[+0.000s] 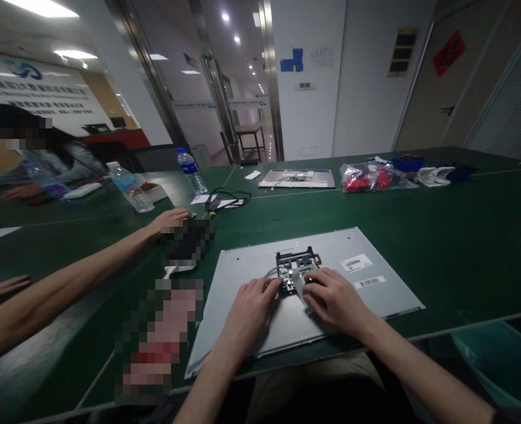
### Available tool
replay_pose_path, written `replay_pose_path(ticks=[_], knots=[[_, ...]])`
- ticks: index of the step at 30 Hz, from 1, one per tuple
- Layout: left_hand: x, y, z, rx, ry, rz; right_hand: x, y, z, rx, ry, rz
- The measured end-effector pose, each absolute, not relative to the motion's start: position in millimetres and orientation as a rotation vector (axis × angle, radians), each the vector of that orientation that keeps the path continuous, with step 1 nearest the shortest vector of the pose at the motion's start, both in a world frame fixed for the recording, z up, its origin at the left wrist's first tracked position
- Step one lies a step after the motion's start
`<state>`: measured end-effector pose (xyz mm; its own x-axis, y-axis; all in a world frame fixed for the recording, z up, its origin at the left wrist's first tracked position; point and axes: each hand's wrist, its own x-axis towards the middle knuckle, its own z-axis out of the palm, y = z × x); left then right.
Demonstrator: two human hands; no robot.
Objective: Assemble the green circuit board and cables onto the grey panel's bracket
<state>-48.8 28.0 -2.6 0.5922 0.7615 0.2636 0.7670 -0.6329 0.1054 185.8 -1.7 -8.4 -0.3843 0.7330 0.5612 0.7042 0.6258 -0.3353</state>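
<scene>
A flat silver display panel (260, 265) lies back side up before me on the green table. On its middle sits a black plastic bracket (296, 255) with a small circuit board (292, 277). My left hand (252, 309) rests on the panel, thumb and forefinger closed at the left edge of the board. My right hand (337, 297) has its fingers curled in at the board's right side, against a grey flat ribbon cable (302, 290). The fingers partly cover the board, so the exact grip points are hard to see. Two white labels (356, 262) are stuck right of the bracket.
Another person's forearm (88, 268) reaches in from the left, beside a pixelated dark object (187, 244). Water bottles (130, 187), a black cable (229, 199), a second panel (295, 178), a bag of red items (370, 178) and blue trays (408, 163) stand farther back on the green table (454, 247).
</scene>
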Motion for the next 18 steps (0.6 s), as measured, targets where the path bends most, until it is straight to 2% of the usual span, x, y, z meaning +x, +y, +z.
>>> replay_pose_path(ticks=[18], knots=[[-51.3, 29.3, -1.2, -2.812, -1.355, -0.487, 185.7, -1.9, -8.8, -1.123, -2.154, 0.063]])
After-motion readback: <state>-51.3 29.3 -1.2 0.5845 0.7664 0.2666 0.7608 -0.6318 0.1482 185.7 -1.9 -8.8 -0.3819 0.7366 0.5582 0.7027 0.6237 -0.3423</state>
